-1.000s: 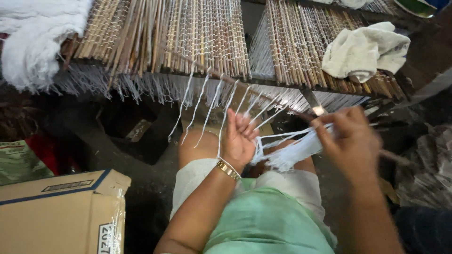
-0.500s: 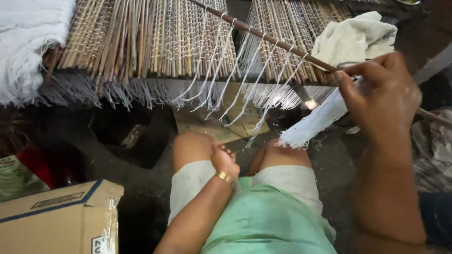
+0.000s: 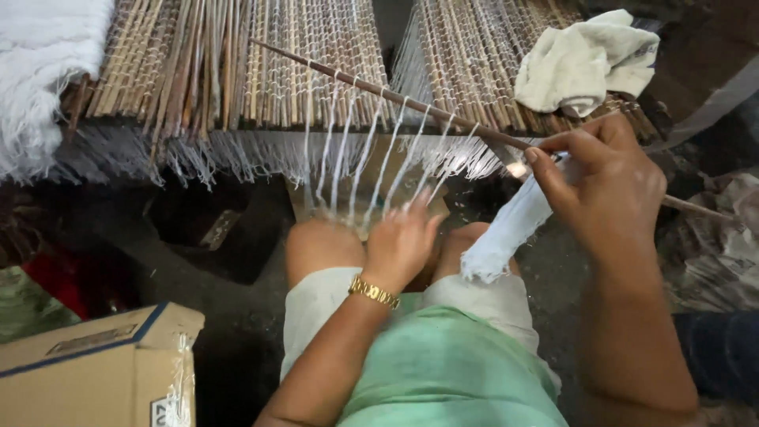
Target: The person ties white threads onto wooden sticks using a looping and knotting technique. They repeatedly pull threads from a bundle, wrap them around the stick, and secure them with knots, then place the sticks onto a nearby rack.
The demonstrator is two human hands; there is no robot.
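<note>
Right hand (image 3: 609,186) pinched shut on a thin brown stick (image 3: 379,91) and on a bundle of white threads (image 3: 506,233) hanging just below the fingers. Stick slanting up and away to the left of that hand, over the woven reed mat (image 3: 237,63). Left hand (image 3: 402,241) lower and well apart, fingers spread loose, touching white strings (image 3: 356,150) running down from the stick. Crumpled cloth (image 3: 589,63) lying above the right hand. Cardboard box (image 3: 99,368) far left of the left hand.
</note>
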